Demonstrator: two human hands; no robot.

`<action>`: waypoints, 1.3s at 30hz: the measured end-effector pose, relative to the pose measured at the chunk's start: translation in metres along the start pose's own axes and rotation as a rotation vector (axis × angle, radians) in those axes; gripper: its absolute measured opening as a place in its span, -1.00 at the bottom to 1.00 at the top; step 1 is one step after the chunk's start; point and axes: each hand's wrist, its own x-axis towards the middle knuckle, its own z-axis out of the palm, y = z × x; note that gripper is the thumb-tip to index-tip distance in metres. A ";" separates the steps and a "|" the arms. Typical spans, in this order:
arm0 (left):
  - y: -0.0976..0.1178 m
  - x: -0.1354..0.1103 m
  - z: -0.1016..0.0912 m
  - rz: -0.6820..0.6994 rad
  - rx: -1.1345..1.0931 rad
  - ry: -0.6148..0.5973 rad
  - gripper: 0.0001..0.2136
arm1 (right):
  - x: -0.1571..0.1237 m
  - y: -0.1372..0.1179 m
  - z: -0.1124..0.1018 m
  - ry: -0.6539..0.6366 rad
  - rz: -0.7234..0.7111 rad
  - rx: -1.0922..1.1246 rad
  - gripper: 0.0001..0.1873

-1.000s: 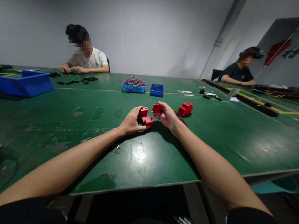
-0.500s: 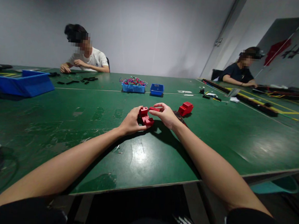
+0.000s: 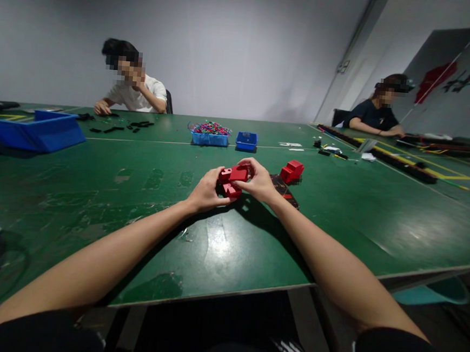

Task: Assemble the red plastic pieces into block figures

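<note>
My left hand [image 3: 208, 189] is closed around a notched red block [image 3: 231, 190], thumb along its near side and fingers behind it. A flat red piece [image 3: 239, 173] is pinched between the thumb and fingers of my right hand [image 3: 259, 180]. It lies over the upper right of the notched block; whether the two touch I cannot tell. Beyond my right hand, another red block [image 3: 292, 172] with a stepped shape rests by a dark, printed flat object [image 3: 285, 191], which my right hand partly hides.
A small bin heaped with colourful bits [image 3: 210, 136] and a small blue bin [image 3: 246, 140] stand ahead. A big blue bin [image 3: 39, 131] is at left. Two people sit across the green table [image 3: 158, 164], one with black pieces [image 3: 137, 125]. A long dark strip [image 3: 379, 152] runs along the right.
My right hand has brought the flat red piece left over the notched block and turned its broad face into view. The person at left has raised a hand to the face.
</note>
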 end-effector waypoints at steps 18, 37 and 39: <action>0.000 0.000 0.000 0.007 0.019 -0.003 -0.20 | 0.000 0.009 -0.001 -0.036 -0.066 -0.023 -0.70; -0.001 -0.001 0.001 0.011 0.000 -0.016 -0.15 | 0.001 0.005 0.001 -0.044 -0.112 0.036 -0.39; -0.002 -0.001 0.001 0.006 0.005 -0.019 -0.14 | 0.001 0.006 0.001 -0.050 -0.116 0.009 -0.40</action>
